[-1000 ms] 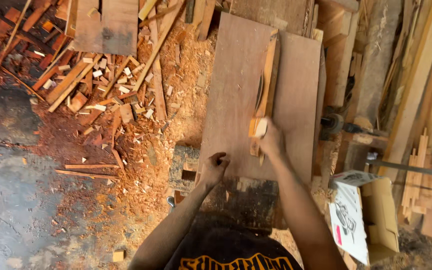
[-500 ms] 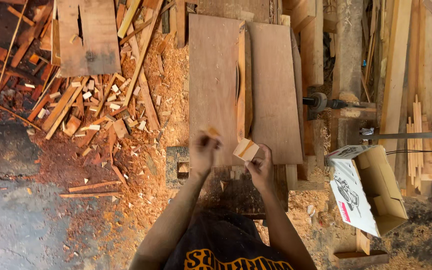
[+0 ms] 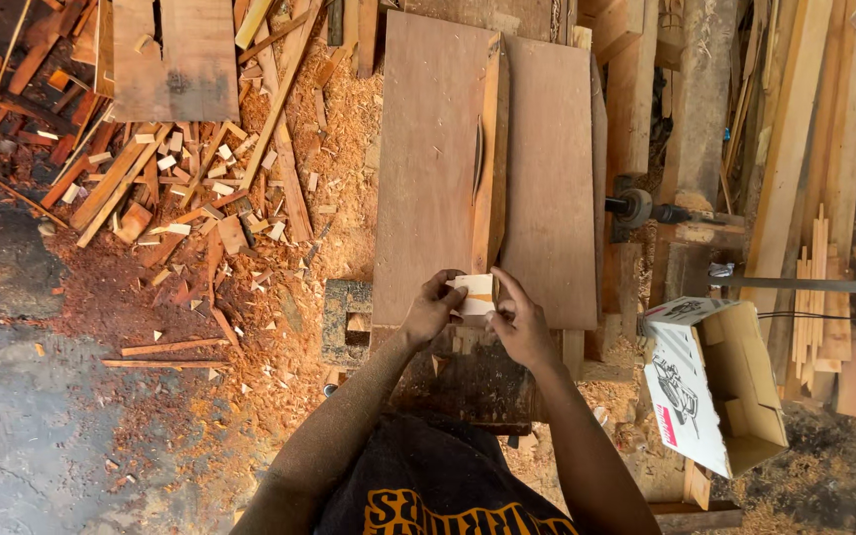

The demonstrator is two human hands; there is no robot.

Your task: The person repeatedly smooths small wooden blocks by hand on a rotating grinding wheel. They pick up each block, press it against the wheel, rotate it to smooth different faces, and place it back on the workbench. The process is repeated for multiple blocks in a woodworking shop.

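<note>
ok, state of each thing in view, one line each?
Left hand: gripping the pale wood block, at the near edge of the table.
Right hand: gripping the same block from the other side.
Wood block: held between both hands, just off the fence's near end.
Fence: on edge, lengthwise along the table.
Table: flat, bare apart from the fence.
Cardboard box: open, tipped.
Offcuts: scattered in sawdust on the floor.

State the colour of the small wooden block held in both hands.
Small wooden block: pale cream, clearest in head view.
</note>
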